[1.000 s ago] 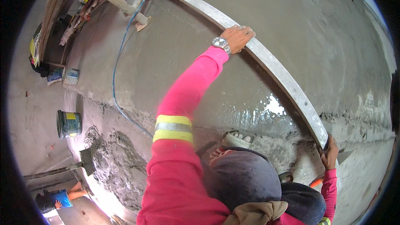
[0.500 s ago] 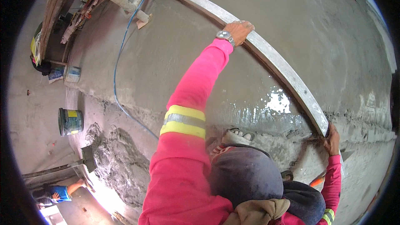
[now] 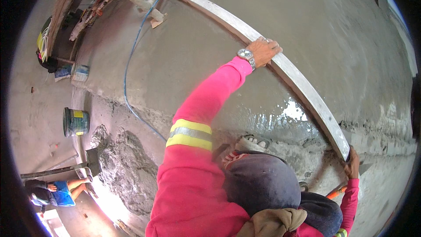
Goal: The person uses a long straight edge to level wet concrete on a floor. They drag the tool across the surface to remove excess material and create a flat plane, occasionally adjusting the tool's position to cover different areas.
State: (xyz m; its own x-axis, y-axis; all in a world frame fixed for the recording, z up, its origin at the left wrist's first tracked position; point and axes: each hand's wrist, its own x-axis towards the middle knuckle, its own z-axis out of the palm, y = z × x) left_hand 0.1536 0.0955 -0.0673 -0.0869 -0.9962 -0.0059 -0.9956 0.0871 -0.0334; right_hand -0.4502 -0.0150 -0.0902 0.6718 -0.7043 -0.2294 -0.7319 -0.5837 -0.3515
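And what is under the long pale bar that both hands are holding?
Smooth grey material shows on both sides of the bar, with a wet shine left of its lower part. What lies directly beneath is covered, so whether the bar presses flat there cannot be told.

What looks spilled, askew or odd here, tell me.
A glossy, seemingly wet patch beside the long pale bar: it glares while most of the grey surface looks duller, though I can't tell whether anything spilled. The bar's bend is likely just lens distortion.
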